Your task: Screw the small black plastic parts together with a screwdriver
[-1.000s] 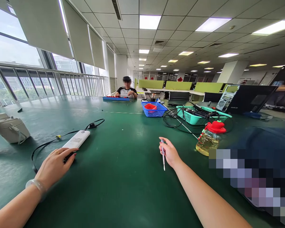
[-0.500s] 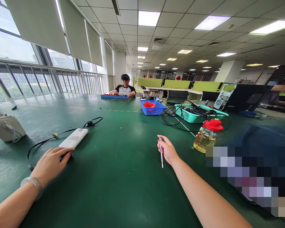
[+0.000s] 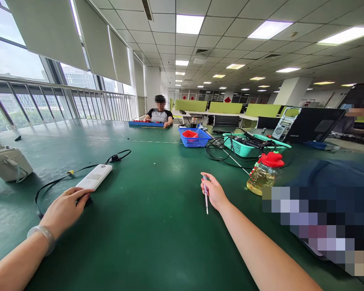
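Observation:
My right hand [image 3: 214,193] is closed around a slim screwdriver [image 3: 206,199] with a clear handle, its tip pointing down toward the green table [image 3: 151,226]. My left hand [image 3: 65,208] lies low over the table, fingers stretched toward the near end of a white power strip [image 3: 94,176]. The fingertips cover a dark part at that end; I cannot tell if they grip it. A black cable [image 3: 59,182] loops from the strip across the table.
A jar with a red lid [image 3: 265,173] stands right of my right hand. Behind it are a teal basket with cables [image 3: 248,146] and a blue basket [image 3: 194,138]. A beige device [image 3: 7,161] sits far left. A person [image 3: 159,111] sits at the far end.
The view has tilted slightly, shifting everything a little down and left. Both hands stay almost where they were, the right still holding the screwdriver.

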`<action>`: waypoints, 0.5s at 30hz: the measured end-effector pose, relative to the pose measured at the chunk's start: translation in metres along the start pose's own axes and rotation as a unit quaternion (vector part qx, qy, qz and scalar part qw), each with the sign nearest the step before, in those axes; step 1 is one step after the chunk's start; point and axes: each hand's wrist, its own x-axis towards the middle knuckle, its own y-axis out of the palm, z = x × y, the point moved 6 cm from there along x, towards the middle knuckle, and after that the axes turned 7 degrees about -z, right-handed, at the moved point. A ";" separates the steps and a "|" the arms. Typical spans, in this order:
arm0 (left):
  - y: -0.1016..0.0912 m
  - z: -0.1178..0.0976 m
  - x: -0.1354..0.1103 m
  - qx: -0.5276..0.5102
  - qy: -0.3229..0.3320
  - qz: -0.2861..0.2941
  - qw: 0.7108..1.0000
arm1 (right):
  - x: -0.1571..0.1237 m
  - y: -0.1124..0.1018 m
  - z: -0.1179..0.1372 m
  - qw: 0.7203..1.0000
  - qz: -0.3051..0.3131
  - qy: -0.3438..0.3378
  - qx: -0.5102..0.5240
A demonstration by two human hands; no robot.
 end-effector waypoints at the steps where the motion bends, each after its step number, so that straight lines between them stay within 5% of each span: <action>1: 0.001 0.000 0.000 0.000 0.004 0.003 1.000 | 0.000 0.000 0.000 1.000 0.000 0.000 0.001; 15: 0.006 0.012 0.005 -0.050 -0.006 0.003 0.999 | -0.001 0.002 -0.001 1.000 0.004 0.001 0.002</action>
